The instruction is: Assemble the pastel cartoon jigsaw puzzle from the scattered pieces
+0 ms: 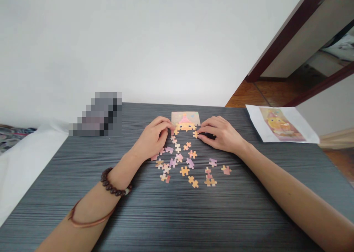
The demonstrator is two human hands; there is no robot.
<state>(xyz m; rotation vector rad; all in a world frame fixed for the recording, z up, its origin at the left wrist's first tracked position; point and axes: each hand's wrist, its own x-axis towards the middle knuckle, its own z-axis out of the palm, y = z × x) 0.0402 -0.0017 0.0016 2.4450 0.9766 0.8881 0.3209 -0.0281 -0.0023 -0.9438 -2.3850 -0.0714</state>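
A partly assembled jigsaw puzzle point(186, 119) lies flat on the table, showing a pink hat and the top of a yellow face. At its lower left corner, my left hand point(155, 137) has curled fingers, their tips on a pinkish puzzle piece. On the other side, my right hand point(221, 132) pinches an orange-yellow puzzle piece point(195, 134) between thumb and fingers, just below the puzzle's lower right edge. Loose puzzle pieces, several of them pink, purple and yellow, are scattered nearer to me, among them a yellow piece point(184, 171) and a purple piece point(212, 162).
The dark striped table point(166, 219) stands against a white wall point(166, 49). A paper sheet with a printed picture point(279, 123) lies at the right, overhanging the edge. A blurred-out dark object point(96, 114) is at the far left corner. White bedding point(30, 160) borders the left side.
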